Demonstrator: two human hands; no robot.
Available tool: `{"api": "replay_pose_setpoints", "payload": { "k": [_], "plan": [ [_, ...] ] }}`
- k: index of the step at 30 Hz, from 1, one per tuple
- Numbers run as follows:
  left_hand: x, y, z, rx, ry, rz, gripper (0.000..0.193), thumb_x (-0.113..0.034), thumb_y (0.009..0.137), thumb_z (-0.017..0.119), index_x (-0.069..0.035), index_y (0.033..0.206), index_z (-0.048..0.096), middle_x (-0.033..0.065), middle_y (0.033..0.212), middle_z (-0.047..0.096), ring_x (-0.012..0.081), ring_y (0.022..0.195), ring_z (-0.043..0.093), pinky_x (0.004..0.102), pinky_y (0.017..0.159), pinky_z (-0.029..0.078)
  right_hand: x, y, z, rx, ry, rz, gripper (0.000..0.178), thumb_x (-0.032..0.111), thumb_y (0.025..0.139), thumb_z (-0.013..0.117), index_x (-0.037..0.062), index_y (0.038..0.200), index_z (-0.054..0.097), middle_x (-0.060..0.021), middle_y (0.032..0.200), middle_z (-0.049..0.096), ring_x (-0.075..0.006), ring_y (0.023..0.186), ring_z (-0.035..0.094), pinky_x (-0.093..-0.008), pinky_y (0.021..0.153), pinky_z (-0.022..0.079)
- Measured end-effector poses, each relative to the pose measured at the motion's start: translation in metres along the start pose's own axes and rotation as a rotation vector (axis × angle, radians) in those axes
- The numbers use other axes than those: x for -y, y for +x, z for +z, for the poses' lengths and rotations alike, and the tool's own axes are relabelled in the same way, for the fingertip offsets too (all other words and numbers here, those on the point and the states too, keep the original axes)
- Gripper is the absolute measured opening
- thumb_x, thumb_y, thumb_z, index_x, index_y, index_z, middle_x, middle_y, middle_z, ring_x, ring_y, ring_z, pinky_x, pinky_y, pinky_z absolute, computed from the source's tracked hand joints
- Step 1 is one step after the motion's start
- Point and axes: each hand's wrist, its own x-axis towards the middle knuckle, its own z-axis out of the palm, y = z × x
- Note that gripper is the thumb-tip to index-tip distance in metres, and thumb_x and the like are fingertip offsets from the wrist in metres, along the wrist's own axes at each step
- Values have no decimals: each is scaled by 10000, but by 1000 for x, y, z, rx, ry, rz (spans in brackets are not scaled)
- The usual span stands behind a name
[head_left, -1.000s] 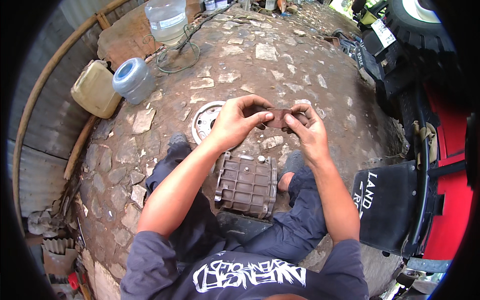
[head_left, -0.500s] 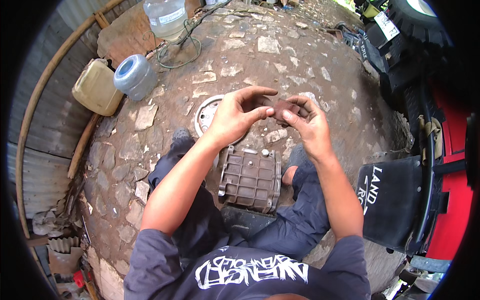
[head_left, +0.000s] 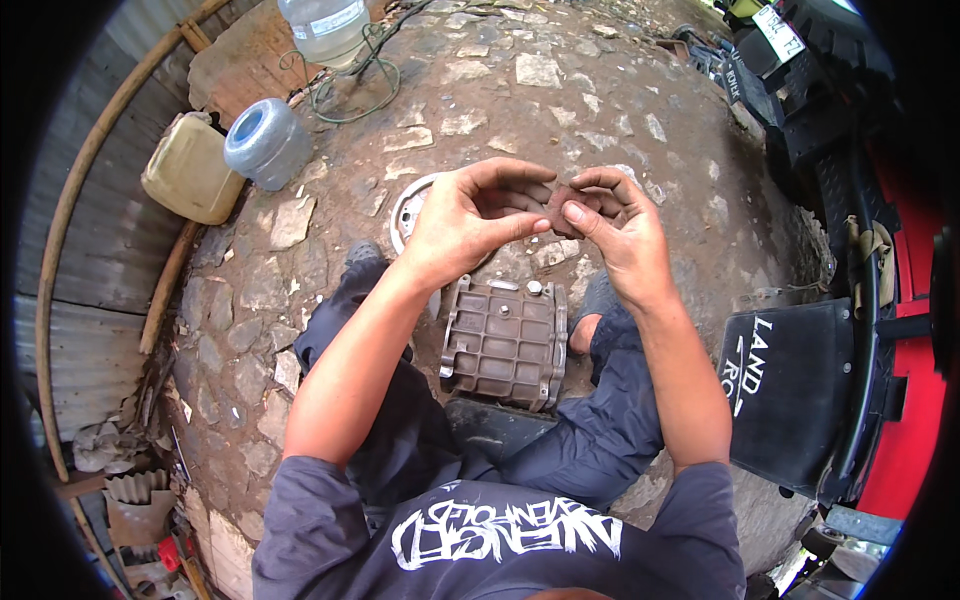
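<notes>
A small reddish-brown piece, like folded sandpaper, sits between the thumb and fingers of my right hand. My left hand meets it from the left, its index finger arched above and its thumb tip at the piece's edge. The other left fingers curl in behind that thumb; whatever they pinch is hidden. Both hands are raised over a ribbed, brown-grey metal housing with bolts on its top face, which stands between my legs. Behind my left hand, a round metal plate with holes is partly covered.
A clear blue water jug and a yellowish jerrycan lie at the left by a corrugated metal wall. Farther back stands another jug beside a green cable. A red vehicle with a black mudflap borders the right.
The right hand has shifted slightly right and the brown piece has turned in its fingers. The left hand stays close beside it. The whole view has moved a little.
</notes>
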Motion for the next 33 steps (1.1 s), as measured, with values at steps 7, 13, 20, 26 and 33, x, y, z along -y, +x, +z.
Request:
{"api": "replay_pose_setpoints", "payload": {
  "k": [7,13,20,26,33],
  "plan": [
    [0,-4,0,2,-48,-27,495,22,848,827,38,1312,654,110,1166,736,149,1022,720,292,910,598,9,-4,2,-5,-72,-25,374,32,906,797,-27,1239,638,-116,1126,731,-181,1059,711,-335,948,595],
    [-1,-3,-5,17,-18,-2,462,15,860,812,34,1299,667,95,1163,741,132,1018,707,282,902,585,11,-6,1,58,-243,-91,495,7,840,847,-38,1293,653,-130,1199,722,-207,1104,707,-343,974,582],
    [-7,-5,-6,-30,2,-86,456,32,862,793,-5,1307,700,83,1251,729,116,1052,692,275,935,567,16,-5,2,33,-34,-29,501,6,865,825,-68,1324,637,-166,1239,712,-218,1118,706,-356,982,581],
    [6,-3,2,-111,2,7,418,22,880,773,-24,1292,719,67,1176,748,117,1054,688,276,918,563,10,-6,6,-28,-75,-132,508,-14,887,800,-79,1348,596,-169,1223,710,-217,1111,714,-332,966,594],
    [1,-3,26,-255,693,432,334,7,820,691,-62,1130,797,129,1014,760,281,944,750,354,835,575,6,-2,4,-99,-44,-112,428,-25,865,820,-62,1250,636,-158,1140,731,-212,1070,729,-331,943,607]
  ]
}}
